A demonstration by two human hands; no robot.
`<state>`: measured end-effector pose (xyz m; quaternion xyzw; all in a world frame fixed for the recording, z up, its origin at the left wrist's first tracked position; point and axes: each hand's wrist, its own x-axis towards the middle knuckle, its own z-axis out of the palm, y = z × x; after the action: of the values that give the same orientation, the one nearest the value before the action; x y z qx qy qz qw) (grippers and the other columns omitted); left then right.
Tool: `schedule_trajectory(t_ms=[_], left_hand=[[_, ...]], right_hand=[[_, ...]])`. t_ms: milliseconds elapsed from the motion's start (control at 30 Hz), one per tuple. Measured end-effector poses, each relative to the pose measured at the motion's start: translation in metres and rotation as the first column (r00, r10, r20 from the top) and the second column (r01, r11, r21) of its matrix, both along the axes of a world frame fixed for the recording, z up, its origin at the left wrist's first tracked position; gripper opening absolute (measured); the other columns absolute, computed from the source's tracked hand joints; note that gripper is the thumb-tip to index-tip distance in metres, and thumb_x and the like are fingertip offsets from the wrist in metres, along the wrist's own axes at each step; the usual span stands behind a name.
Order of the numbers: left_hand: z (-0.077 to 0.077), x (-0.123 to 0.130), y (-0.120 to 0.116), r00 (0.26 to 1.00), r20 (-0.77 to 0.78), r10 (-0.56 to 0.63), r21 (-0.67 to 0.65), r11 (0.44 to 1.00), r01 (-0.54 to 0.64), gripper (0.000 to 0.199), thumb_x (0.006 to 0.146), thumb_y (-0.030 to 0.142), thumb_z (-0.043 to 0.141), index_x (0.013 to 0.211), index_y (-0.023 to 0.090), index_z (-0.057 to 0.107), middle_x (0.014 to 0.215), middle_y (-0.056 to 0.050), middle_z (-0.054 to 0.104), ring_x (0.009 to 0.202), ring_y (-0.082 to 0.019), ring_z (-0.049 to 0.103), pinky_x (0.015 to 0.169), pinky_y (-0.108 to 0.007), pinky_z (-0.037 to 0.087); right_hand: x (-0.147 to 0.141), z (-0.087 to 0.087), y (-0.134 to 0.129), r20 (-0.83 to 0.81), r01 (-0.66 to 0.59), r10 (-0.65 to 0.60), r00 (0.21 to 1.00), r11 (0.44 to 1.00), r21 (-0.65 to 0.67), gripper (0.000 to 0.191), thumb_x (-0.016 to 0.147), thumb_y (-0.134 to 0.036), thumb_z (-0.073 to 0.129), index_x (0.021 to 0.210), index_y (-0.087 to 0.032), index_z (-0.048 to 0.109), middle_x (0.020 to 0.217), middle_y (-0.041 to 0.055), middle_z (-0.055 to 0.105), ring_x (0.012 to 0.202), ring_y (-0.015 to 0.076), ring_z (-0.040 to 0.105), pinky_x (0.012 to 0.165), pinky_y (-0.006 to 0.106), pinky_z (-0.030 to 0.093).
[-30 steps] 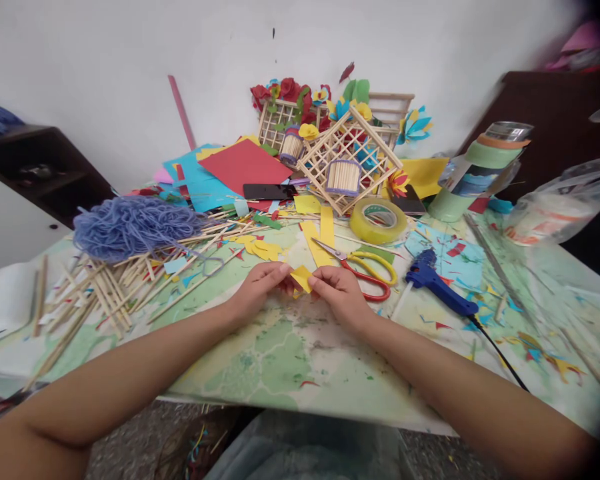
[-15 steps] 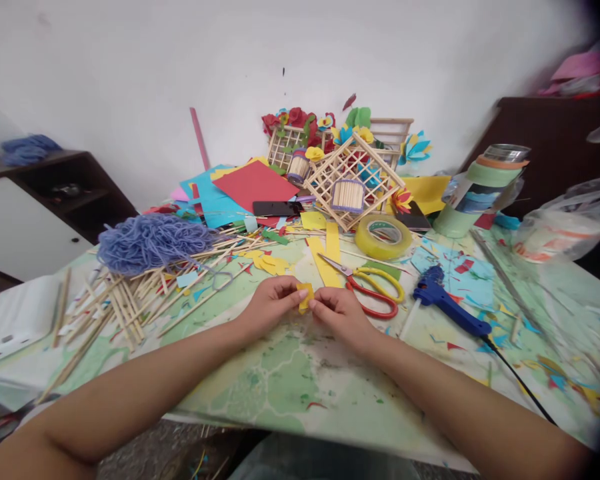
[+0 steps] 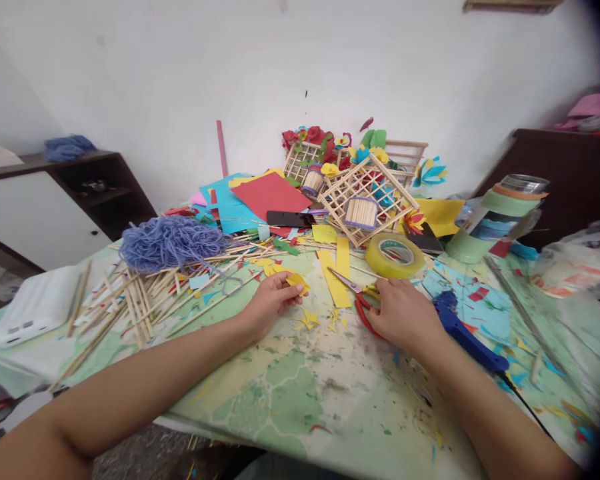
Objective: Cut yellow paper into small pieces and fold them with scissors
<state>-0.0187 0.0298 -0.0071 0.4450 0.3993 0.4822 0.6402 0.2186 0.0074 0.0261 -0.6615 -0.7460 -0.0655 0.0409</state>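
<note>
Yellow paper piece (image 3: 298,283) was pinched at the fingertips of the left hand (image 3: 271,304), centre of the frame; right hand (image 3: 405,315) lay over red-handled scissors (image 3: 364,312), its grip on them hidden; yellow snippets (image 3: 310,320) lay between the hands on the map-printed table cover (image 3: 300,393)

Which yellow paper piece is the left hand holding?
The small cut yellow piece pinched at the fingertips of the left hand. It is raised, while the two long yellow strips and small scraps lie on the table.
</note>
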Motion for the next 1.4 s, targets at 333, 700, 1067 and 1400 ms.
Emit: schedule_trajectory(t_ms=[333, 700, 1067, 1400], left_hand=[[0.004, 0.0, -0.003, 1.0, -0.02, 0.023, -0.032, 0.999, -0.024, 0.025, 0.062, 0.022, 0.074, 0.079, 0.015, 0.056, 0.07, 0.0, 0.063, 0.055, -0.006, 0.052, 0.057, -0.019, 0.039], [0.004, -0.001, -0.004, 1.0, -0.019, 0.024, -0.018, 1.0, -0.024, 0.021, 0.066, 0.029, 0.073, 0.076, 0.015, 0.06, 0.069, 0.001, 0.059, 0.06, -0.007, 0.051, 0.06, -0.02, 0.039], [0.004, 0.0, -0.006, 1.0, 0.019, 0.019, -0.02, 1.0, -0.019, 0.036, 0.063, 0.022, 0.074, 0.093, 0.019, 0.055, 0.071, 0.003, 0.061, 0.062, -0.008, 0.056, 0.062, -0.02, 0.041], [0.004, -0.001, -0.004, 0.999, -0.005, 0.036, 0.032, 0.999, -0.036, 0.038, 0.063, 0.015, 0.07, 0.097, 0.018, 0.053, 0.081, 0.0, 0.064, 0.068, -0.011, 0.06, 0.068, -0.023, 0.044]], right_hand=[[0.0, -0.008, 0.001, -0.063, 0.031, -0.032, 0.998, 0.999, -0.026, 0.027, 0.078, -0.038, 0.048, 0.091, -0.016, 0.052, 0.088, 0.0143, 0.064, 0.08, 0.0256, 0.061, 0.059, 0.031, 0.035], [-0.011, -0.015, -0.004, -0.393, -0.052, 0.047, 0.918, 0.999, -0.002, 0.068, 0.07, -0.024, 0.055, 0.135, -0.019, 0.034, 0.098, 0.0096, 0.066, 0.075, 0.0217, 0.062, 0.058, 0.027, 0.04], [-0.026, -0.015, -0.014, -0.381, -0.233, 0.218, 0.898, 0.972, 0.009, 0.049, 0.072, -0.051, 0.059, 0.111, -0.022, 0.055, 0.087, 0.0051, 0.067, 0.069, 0.0193, 0.06, 0.058, 0.027, 0.038], [-0.027, -0.011, -0.02, -0.217, -0.299, 0.286, 0.933, 0.954, -0.028, 0.058, 0.074, -0.058, 0.053, 0.118, -0.021, 0.051, 0.092, 0.0087, 0.061, 0.082, 0.0232, 0.057, 0.066, 0.029, 0.036]])
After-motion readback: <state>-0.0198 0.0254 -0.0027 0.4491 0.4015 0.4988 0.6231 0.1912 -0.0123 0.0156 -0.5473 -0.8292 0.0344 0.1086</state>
